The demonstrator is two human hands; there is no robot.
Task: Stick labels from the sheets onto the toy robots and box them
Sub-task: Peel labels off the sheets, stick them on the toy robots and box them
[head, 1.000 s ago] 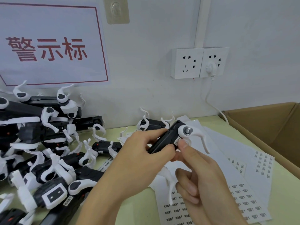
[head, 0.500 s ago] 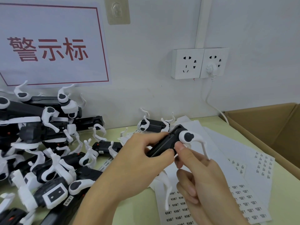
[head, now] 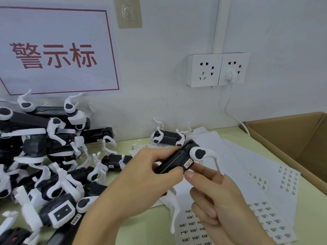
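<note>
Robots [head: 53,165], black with white legs, lie heaped at nine o'clock on the green table [head: 155,225]. Past them the left hand [head: 141,175] curls its fingers and thumb around the held toy robot [head: 178,158], raised above the table near centre; its long axis runs from seven toward one o'clock, the far end pointing up and away. At that end a small label [head: 188,164] faces the camera, and the right hand [head: 217,197] pinches it there. Label sheets [head: 265,206] spread at four o'clock; the cardboard box [head: 290,138] sits at three.
</note>
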